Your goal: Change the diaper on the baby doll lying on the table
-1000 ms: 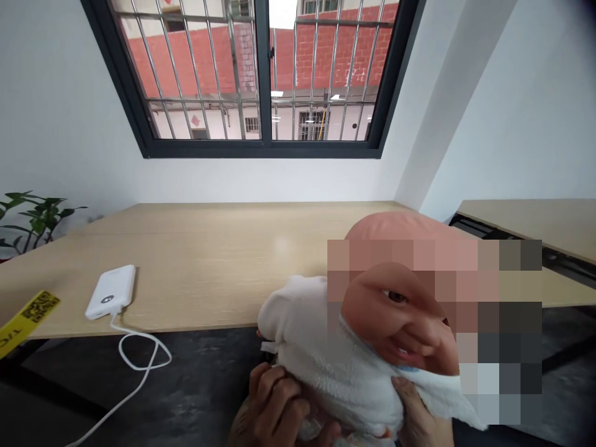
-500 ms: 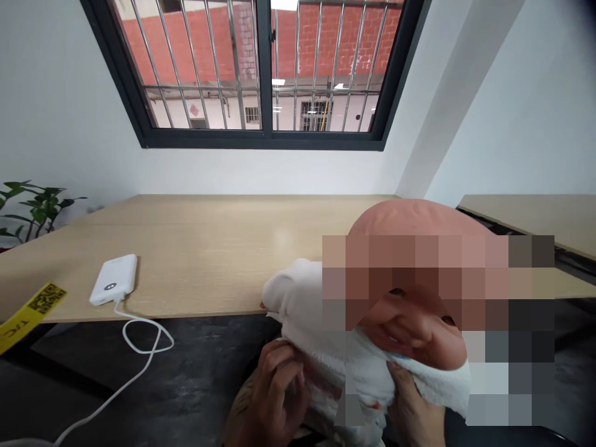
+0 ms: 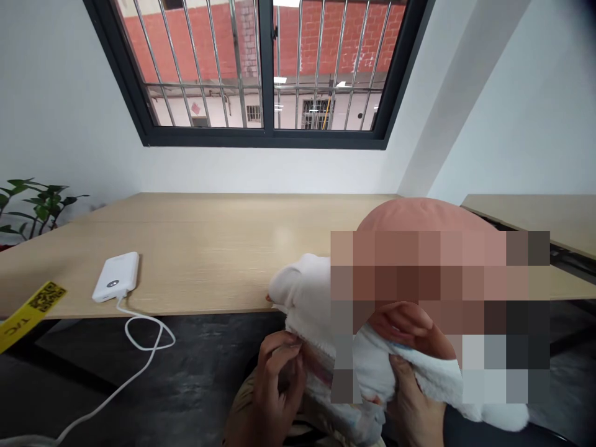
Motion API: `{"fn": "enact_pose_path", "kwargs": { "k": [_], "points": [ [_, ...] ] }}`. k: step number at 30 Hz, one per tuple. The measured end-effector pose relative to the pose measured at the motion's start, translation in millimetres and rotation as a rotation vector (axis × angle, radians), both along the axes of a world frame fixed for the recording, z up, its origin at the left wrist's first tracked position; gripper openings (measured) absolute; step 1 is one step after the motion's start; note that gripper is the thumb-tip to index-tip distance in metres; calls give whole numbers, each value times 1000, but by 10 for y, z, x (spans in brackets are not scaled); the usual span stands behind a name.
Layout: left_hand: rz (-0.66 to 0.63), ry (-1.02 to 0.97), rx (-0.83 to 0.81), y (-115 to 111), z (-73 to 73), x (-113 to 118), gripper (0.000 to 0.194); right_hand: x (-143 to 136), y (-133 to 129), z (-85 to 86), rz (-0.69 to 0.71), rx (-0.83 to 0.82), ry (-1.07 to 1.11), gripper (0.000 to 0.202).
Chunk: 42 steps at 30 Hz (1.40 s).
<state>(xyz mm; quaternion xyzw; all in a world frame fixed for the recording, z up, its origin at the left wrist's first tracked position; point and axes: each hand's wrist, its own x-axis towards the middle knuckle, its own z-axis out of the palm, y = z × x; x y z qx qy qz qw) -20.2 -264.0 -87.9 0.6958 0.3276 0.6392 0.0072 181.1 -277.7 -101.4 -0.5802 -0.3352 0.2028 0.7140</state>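
Left hand [image 3: 277,385] pinches doll's white fleece suit [image 3: 307,304]; right hand [image 3: 414,410] grips its underside. Yellow tag [image 3: 30,313] reads "TAC".

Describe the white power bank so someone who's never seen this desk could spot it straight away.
Start at the long wooden desk under the barred window. Near its front left edge lies the power bank, a flat white slab. Unlike the yellow tag beside it, a white cable trails from it off the desk.
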Motion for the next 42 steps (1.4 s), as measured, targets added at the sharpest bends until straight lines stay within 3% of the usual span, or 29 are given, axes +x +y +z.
{"fn": "enact_pose_path", "kwargs": {
  "k": [8, 13, 19, 27, 36, 42],
  "points": [
    [59, 55, 15, -44, 71, 50, 28, -26, -3, 62, -49, -10, -7, 72],
    [130, 116, 2, -83, 32, 201, 39, -12, -4, 37, -30, -5, -34, 72],
    [164, 103, -7, -57, -128, 253, 61, -72, -34, 211, -39, -58, -76, 81],
    [215, 46, -7, -76, -108, 327, 74, -90, -52, 149, -18, -109, -65, 62],
    [197, 34, 19, -77, -128, 344, 43, -87, 23, 161, -66, -51, 143, 82],
    [212, 100, 66, -59, -128, 343, 69, -104, -1, 144, -85, -17, 27, 85]
  ]
}}
